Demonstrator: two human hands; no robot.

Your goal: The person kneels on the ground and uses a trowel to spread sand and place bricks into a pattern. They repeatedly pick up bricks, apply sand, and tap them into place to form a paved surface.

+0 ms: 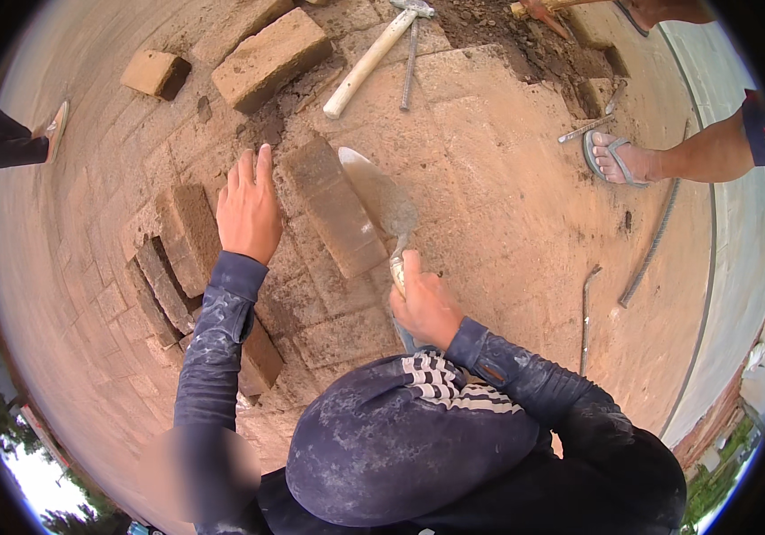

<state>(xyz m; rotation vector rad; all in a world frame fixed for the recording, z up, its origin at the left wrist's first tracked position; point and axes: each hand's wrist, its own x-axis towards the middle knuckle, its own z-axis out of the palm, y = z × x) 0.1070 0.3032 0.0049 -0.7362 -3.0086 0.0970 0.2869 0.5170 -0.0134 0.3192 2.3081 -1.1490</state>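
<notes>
My left hand has its fingers stretched out and holds nothing, just left of a brown paving brick that lies at a slant on the paved ground. In my right hand is the handle of a pointing trowel. Its grey, smudged blade points away from me along the right side of the brick; whether the two touch, I cannot tell. Beside my left forearm stand several more bricks, some on edge and close together. Part of another brick shows between that forearm and my knee.
A wooden-handled hammer and a short metal rod lie ahead, near loose bricks. Dug soil is at the far right, where another person's hand holds a wooden-handled tool. A sandalled foot and ribbed bars are right.
</notes>
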